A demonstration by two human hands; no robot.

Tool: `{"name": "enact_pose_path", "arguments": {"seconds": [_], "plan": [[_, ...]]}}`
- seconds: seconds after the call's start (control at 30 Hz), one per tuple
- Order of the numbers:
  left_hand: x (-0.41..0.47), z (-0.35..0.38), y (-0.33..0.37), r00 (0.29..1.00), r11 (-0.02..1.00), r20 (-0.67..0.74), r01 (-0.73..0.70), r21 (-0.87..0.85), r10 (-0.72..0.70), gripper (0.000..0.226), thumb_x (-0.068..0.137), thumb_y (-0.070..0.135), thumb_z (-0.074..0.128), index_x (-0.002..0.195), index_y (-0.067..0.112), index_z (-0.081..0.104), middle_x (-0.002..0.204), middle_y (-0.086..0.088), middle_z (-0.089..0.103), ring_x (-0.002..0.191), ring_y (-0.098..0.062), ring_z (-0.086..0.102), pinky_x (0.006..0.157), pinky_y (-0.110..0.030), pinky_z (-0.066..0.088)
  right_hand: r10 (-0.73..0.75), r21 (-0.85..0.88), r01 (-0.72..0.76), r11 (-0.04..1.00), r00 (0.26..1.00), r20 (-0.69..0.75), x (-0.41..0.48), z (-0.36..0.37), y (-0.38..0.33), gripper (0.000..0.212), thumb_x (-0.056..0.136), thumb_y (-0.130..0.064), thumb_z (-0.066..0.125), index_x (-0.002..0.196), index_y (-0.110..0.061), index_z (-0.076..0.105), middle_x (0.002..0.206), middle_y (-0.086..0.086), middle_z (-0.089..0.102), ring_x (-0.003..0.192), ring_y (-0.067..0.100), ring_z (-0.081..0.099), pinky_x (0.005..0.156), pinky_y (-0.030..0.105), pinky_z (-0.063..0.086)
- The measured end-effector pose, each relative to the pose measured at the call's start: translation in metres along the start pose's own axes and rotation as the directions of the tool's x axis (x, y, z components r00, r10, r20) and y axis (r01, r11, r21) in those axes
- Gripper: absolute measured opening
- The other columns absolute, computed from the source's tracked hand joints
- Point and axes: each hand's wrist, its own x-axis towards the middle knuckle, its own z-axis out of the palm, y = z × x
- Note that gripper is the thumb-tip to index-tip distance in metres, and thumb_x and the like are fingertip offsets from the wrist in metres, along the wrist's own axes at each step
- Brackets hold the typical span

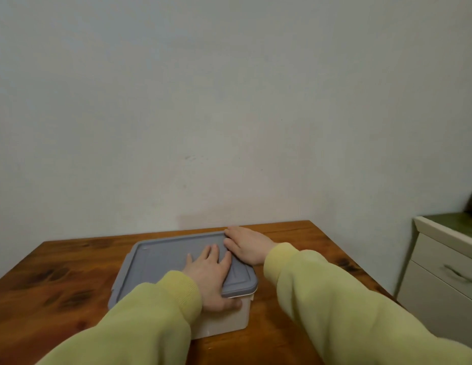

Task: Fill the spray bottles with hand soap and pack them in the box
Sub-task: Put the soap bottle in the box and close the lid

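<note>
A white plastic box (229, 318) with a grey lid (161, 259) stands in the middle of the wooden table (45, 280). My left hand (210, 275) lies flat on the lid near its front right corner, fingers straight, with the thumb hooked down over the lid's front edge. My right hand (246, 245) rests on the lid's far right corner, fingers stretched along the edge. The lid covers the box, so its contents are hidden. No spray bottles or soap show.
A plain wall rises right behind the table. A pale cabinet with drawers (445, 275) stands to the right, a gap of floor between it and the table edge. Both sleeves are yellow-green.
</note>
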Motion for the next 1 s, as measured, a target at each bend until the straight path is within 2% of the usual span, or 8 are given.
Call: {"name": "enact_pose_path", "arguments": {"seconds": [0.33,0.5,0.63,0.8,0.83,0.87,0.93,1.0], "plan": [[-0.009,0.004,0.013,0.996,0.996,-0.052,-0.069,0.064,0.073,0.094,0.085,0.055,0.045,0.144,0.009,-0.013,0.154,-0.016,-0.011,0.144,-0.03,-0.004,0.116,-0.051,0.008,-0.006,0.096,0.005,0.995,1.0,0.005,0.003,0.01,0.007,0.047,0.103,-0.022,0.024,0.146,-0.005,0.022,0.157,0.009,0.016,0.145,0.016,0.016,0.114,0.02,0.008],[-0.005,0.004,0.012,0.995,0.991,-0.021,-0.091,0.096,0.093,0.09,0.089,0.051,0.042,0.143,0.007,-0.016,0.154,-0.021,-0.007,0.143,-0.034,-0.003,0.116,-0.053,0.01,-0.014,0.137,0.016,0.99,1.0,-0.02,0.005,0.012,0.012,0.046,0.103,-0.023,0.025,0.146,-0.006,0.025,0.157,0.008,0.019,0.145,0.016,0.018,0.112,0.019,0.01],[-0.004,0.002,0.01,0.993,0.987,-0.014,-0.117,0.107,0.119,0.085,0.089,0.05,0.041,0.143,0.018,-0.016,0.153,-0.024,-0.002,0.142,-0.036,0.003,0.115,-0.054,0.015,-0.008,0.234,0.021,0.972,0.998,-0.055,0.009,0.012,0.018,0.042,0.102,-0.018,0.03,0.142,-0.007,0.034,0.153,0.008,0.03,0.141,0.018,0.028,0.112,0.021,0.017],[-0.005,0.0,0.009,0.989,0.983,0.002,-0.144,0.109,0.145,0.077,0.089,0.05,0.042,0.144,0.032,-0.01,0.152,-0.024,-0.001,0.141,-0.038,0.007,0.114,-0.054,0.017,0.134,0.587,-0.081,0.805,0.99,-0.047,0.008,0.011,0.021,0.044,0.098,-0.012,0.042,0.141,-0.005,0.036,0.146,0.009,0.039,0.134,0.019,0.038,0.11,0.025,0.027],[-0.005,0.0,0.009,0.989,0.984,0.0,-0.144,0.109,0.145,0.077,0.089,0.05,0.042,0.144,0.032,-0.009,0.153,-0.024,0.0,0.141,-0.038,0.007,0.114,-0.054,0.017,0.187,0.633,-0.138,0.761,0.982,-0.011,0.006,0.013,0.022,0.045,0.097,-0.016,0.045,0.14,-0.004,0.037,0.141,0.012,0.045,0.127,0.021,0.045,0.105,0.029,0.036],[-0.005,-0.001,0.01,0.989,0.984,-0.004,-0.145,0.106,0.146,0.077,0.089,0.05,0.042,0.144,0.032,-0.009,0.153,-0.023,0.001,0.141,-0.037,0.008,0.114,-0.054,0.017,0.249,0.662,-0.21,0.719,0.968,0.037,0.003,0.015,0.022,0.046,0.095,-0.024,0.049,0.136,-0.003,0.042,0.132,0.013,0.053,0.114,0.021,0.055,0.093,0.031,0.046],[-0.005,-0.002,0.01,0.989,0.984,-0.007,-0.144,0.106,0.145,0.077,0.089,0.049,0.042,0.144,0.032,-0.009,0.153,-0.022,0.002,0.141,-0.036,0.009,0.115,-0.053,0.016,0.348,0.688,-0.368,0.626,0.921,0.176,-0.005,0.019,0.025,0.054,0.088,-0.041,0.055,0.126,-0.002,0.053,0.115,0.011,0.063,0.093,0.02,0.061,0.068,0.027,0.049],[-0.006,-0.002,0.011,0.989,0.984,-0.007,-0.143,0.104,0.145,0.077,0.089,0.049,0.042,0.144,0.031,-0.009,0.153,-0.021,0.001,0.141,-0.035,0.007,0.115,-0.053,0.015,0.368,0.711,-0.46,0.531,0.882,0.296,-0.016,0.02,0.026,0.056,0.083,-0.048,0.059,0.118,-0.004,0.057,0.105,0.011,0.066,0.089,0.022,0.064,0.068,0.031,0.052]]}}
